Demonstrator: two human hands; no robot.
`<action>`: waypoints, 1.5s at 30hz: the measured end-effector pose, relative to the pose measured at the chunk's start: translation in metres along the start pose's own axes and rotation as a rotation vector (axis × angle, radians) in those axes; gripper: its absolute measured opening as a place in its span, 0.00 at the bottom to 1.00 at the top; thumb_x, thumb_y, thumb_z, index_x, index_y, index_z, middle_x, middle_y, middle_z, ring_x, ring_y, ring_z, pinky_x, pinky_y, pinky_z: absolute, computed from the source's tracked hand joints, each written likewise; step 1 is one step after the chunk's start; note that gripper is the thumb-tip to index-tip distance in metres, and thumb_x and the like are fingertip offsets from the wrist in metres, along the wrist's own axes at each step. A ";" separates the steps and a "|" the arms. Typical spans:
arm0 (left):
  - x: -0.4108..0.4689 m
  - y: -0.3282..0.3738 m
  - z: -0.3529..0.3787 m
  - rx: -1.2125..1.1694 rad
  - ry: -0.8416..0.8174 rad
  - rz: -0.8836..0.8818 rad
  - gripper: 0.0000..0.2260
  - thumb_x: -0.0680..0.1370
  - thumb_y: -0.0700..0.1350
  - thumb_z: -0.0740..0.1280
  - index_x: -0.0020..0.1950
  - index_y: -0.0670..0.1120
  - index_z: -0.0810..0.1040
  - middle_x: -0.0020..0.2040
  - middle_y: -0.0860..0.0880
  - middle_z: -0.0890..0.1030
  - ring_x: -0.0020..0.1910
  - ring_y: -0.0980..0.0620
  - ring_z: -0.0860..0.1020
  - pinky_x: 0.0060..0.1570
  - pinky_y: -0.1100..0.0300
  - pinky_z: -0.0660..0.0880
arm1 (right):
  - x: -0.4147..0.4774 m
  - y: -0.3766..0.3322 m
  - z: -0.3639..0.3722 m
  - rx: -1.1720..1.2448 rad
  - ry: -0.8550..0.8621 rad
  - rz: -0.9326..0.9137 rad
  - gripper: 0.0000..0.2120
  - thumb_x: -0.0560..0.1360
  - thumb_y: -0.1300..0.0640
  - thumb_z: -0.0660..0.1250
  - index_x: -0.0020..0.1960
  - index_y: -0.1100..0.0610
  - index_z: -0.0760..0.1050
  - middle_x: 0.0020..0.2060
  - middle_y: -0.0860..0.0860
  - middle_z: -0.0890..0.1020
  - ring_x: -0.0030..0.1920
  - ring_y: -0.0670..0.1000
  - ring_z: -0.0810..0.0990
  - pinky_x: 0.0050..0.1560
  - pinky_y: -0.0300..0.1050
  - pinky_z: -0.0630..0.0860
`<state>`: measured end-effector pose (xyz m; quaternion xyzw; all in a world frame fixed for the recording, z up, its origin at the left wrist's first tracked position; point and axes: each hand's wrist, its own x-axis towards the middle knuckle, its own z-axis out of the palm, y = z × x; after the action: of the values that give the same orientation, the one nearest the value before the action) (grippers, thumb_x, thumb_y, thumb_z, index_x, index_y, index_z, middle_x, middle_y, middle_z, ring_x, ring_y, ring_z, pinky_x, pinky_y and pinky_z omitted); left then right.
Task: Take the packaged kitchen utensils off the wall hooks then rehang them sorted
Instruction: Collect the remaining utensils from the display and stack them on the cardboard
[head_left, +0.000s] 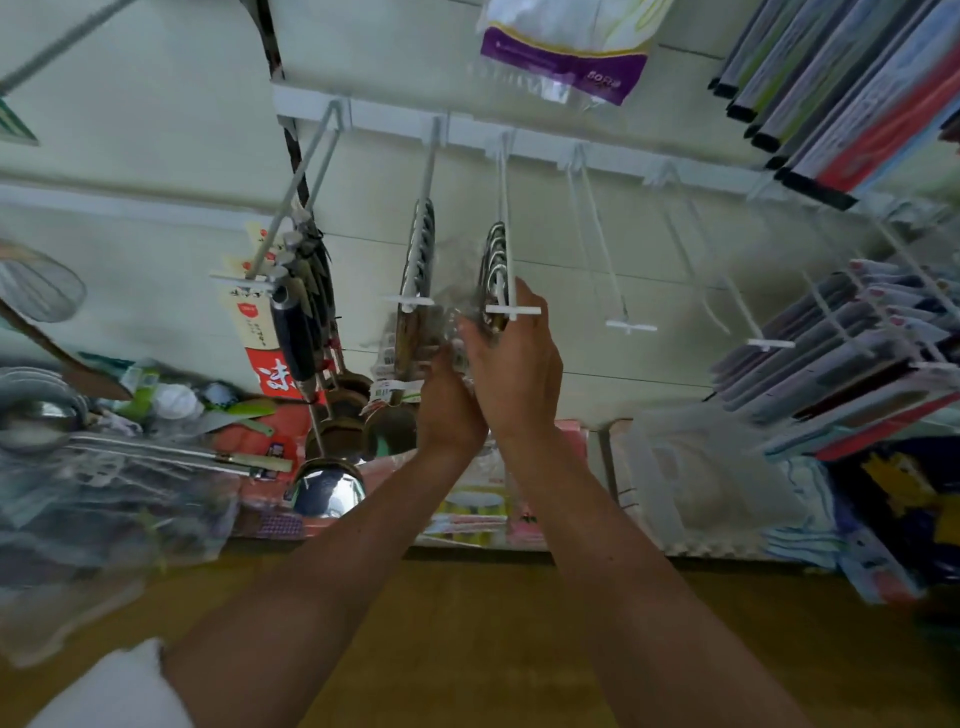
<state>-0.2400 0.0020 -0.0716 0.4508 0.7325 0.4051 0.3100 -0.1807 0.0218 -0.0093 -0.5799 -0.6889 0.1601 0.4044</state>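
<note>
Clear, crinkled plastic wraps the packaged utensils (496, 260), a row of thin looped metal handles hung on a white wire hook (503, 208) at the middle of the wall rail (395, 122). The nearest pack is grasped by the right hand (514, 364), fingers curled around it at the hook's crossbar tip. Its lower wrapping is pinched by the left hand (449, 410), touching the right. Similar packs (418, 254) are hung one hook left.

Purple-labelled bag (563, 57) hangs beside stacked flat packs (841, 93).
</note>
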 end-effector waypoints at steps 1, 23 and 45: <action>0.002 0.000 0.002 0.013 0.009 0.004 0.22 0.79 0.43 0.65 0.72 0.40 0.66 0.61 0.38 0.78 0.56 0.39 0.79 0.52 0.46 0.77 | 0.001 0.003 0.000 0.003 0.001 -0.011 0.26 0.76 0.49 0.72 0.70 0.56 0.71 0.61 0.52 0.77 0.56 0.55 0.80 0.52 0.51 0.79; -0.014 -0.017 0.023 -0.046 -0.027 -0.094 0.19 0.77 0.45 0.69 0.63 0.36 0.71 0.49 0.42 0.82 0.44 0.45 0.80 0.39 0.57 0.73 | -0.007 0.011 -0.021 0.090 -0.010 -0.033 0.14 0.76 0.52 0.73 0.56 0.56 0.75 0.49 0.49 0.82 0.45 0.47 0.80 0.48 0.45 0.79; -0.089 -0.044 -0.052 -0.013 -0.291 0.092 0.07 0.76 0.40 0.71 0.53 0.42 0.82 0.47 0.50 0.84 0.44 0.53 0.81 0.43 0.65 0.74 | -0.097 -0.041 -0.075 0.169 -0.083 0.092 0.13 0.76 0.51 0.73 0.57 0.52 0.75 0.48 0.44 0.80 0.47 0.42 0.78 0.51 0.45 0.79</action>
<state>-0.2650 -0.1069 -0.0771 0.5358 0.6559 0.3540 0.3967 -0.1523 -0.0980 0.0292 -0.5678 -0.6616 0.2598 0.4152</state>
